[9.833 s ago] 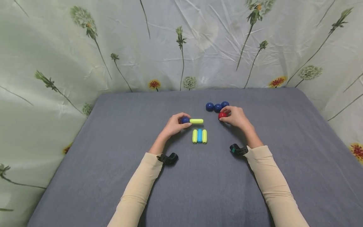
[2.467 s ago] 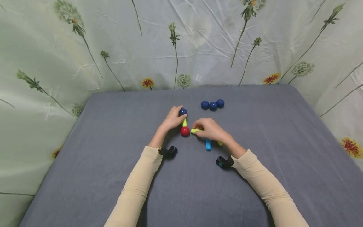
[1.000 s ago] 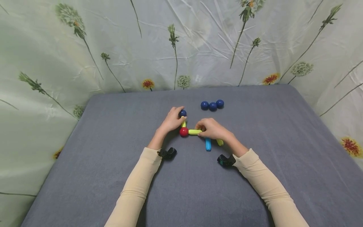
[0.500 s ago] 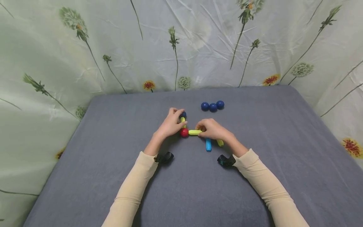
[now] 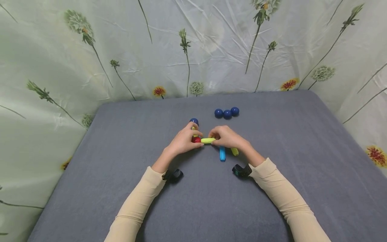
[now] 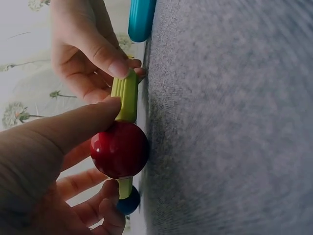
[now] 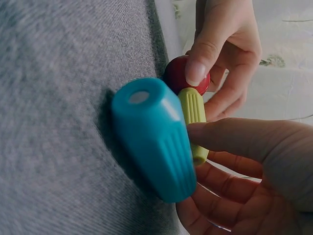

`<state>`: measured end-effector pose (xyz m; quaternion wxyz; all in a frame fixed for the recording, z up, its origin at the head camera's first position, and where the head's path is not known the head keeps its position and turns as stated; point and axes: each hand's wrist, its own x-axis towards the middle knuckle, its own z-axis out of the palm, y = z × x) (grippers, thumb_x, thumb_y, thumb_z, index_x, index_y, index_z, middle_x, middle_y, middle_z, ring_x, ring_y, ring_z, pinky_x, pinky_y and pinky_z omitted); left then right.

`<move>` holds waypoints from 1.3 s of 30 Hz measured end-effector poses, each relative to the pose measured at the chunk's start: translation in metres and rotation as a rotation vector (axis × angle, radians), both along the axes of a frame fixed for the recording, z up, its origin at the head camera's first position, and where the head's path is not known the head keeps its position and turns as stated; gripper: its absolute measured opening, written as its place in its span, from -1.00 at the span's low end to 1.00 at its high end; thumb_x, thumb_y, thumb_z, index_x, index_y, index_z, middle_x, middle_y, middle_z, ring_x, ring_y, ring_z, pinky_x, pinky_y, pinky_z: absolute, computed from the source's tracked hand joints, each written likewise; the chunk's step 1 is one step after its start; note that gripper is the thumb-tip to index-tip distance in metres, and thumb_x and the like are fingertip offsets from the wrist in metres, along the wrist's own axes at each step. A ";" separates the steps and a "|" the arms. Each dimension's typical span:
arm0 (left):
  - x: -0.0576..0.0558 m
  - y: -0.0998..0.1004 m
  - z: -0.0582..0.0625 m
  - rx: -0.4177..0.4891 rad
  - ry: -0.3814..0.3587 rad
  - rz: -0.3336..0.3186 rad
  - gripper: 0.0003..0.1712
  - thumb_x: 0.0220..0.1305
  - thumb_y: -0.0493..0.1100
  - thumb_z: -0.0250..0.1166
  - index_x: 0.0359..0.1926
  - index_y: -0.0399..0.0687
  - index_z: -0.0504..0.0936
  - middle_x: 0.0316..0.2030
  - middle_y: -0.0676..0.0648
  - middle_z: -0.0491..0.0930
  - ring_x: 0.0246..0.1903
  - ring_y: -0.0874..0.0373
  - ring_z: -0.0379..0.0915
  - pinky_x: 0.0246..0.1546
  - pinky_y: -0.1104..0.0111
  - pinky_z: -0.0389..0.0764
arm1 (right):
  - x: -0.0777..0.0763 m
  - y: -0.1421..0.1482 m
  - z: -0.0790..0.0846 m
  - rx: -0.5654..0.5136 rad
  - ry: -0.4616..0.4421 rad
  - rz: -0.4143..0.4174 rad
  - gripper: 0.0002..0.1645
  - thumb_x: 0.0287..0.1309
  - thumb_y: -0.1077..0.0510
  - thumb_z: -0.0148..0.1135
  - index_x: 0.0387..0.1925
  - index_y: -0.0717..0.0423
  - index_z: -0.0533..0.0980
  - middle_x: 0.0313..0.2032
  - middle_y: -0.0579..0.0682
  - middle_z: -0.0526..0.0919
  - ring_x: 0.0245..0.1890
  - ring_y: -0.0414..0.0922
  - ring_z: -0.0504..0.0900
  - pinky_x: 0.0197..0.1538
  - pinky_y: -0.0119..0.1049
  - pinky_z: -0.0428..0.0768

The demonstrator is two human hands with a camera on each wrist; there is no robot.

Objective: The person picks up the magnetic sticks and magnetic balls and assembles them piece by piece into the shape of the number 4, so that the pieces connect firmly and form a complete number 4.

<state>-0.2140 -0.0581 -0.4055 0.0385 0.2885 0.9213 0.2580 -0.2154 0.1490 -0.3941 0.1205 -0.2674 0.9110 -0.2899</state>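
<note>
My left hand [image 5: 183,140] curls over a red ball [image 6: 120,149], its thumb at the joint between ball and stick. From that ball a yellow stick [image 5: 207,140] runs right, and my right hand [image 5: 228,138] pinches its far end between thumb and fingers. Another yellow stick [image 6: 125,189], partly hidden by the left fingers, leads from the red ball away to a dark blue ball [image 5: 194,121]. Together they form an L. In the right wrist view a light blue stick [image 7: 154,142] with a pale disc on its end lies close in front of the right fingers.
A third yellow stick [image 5: 234,152] lies by the right wrist, partly under the hand. Beyond the hands, three dark blue balls [image 5: 227,114] sit in a row on the grey cloth-covered table [image 5: 208,201]. A flowered curtain [image 5: 223,47] hangs behind.
The right hand brought the yellow stick left to the red ball, where its end now meets it. The left hand slid from the blue ball down to the red ball.
</note>
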 end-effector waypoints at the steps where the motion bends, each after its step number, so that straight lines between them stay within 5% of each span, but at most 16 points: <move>1: -0.001 0.000 -0.001 -0.006 0.003 -0.011 -0.64 0.09 -0.03 0.38 -0.11 -0.07 0.68 -0.01 -0.10 0.42 -0.17 0.08 0.41 -0.19 0.29 0.47 | 0.000 0.000 0.000 -0.002 0.000 -0.001 -0.83 0.05 0.23 0.28 -0.27 0.18 0.63 -0.34 0.05 0.66 -0.36 -0.16 0.54 -0.24 -0.33 0.50; 10: -0.005 0.000 -0.002 -0.057 0.052 -0.094 -0.69 0.10 0.00 0.37 -0.17 -0.06 0.71 -0.09 -0.06 0.59 -0.15 0.09 0.48 -0.10 0.24 0.50 | -0.001 0.001 -0.002 -0.031 0.005 0.000 -0.83 0.03 0.25 0.28 -0.28 0.20 0.63 -0.32 0.07 0.67 -0.36 -0.15 0.58 -0.25 -0.34 0.54; 31: -0.008 -0.001 -0.002 -0.048 0.045 -0.071 -0.75 0.10 -0.07 0.35 -0.22 -0.08 0.72 -0.11 -0.07 0.61 -0.14 0.06 0.49 -0.09 0.22 0.50 | -0.007 0.013 0.007 -0.059 -0.113 0.010 -0.70 -0.01 0.26 0.29 -0.16 0.22 0.60 -0.25 0.11 0.69 -0.30 -0.14 0.62 -0.17 -0.27 0.59; 39: -0.008 -0.002 -0.003 -0.058 0.050 -0.075 -0.74 0.12 -0.05 0.34 -0.21 -0.07 0.72 -0.08 -0.07 0.60 -0.10 0.05 0.49 -0.06 0.21 0.49 | -0.014 0.029 0.010 -0.044 -0.070 -0.036 -0.65 0.00 0.26 0.29 -0.10 0.26 0.58 -0.17 0.15 0.68 -0.24 -0.06 0.64 -0.12 -0.19 0.59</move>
